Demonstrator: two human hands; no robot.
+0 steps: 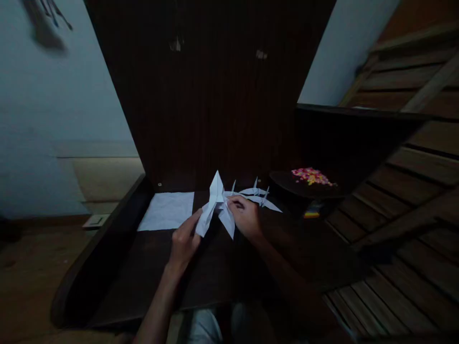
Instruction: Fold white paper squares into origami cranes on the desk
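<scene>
A partly folded white origami paper [216,188] is held up over the dark desk, with a pointed top and two lower flaps spread apart. My left hand [184,241] is closed on its left flap. On the other side, my right hand [246,216] pinches the paper's right edge, fingertips partly hidden. Just behind my right hand lie several finished white paper cranes [264,200], one of them half covered by the hand. A flat white sheet [168,211] rests on the desk to the left of my left hand.
A dark round surface [283,184] at the right bears a heap of small pink and yellow pieces [311,176]. Below it sits a small colourful object [311,211], too dim to name. The desk [143,277] has a raised left side and a tall back panel. Wooden slats stand at the right.
</scene>
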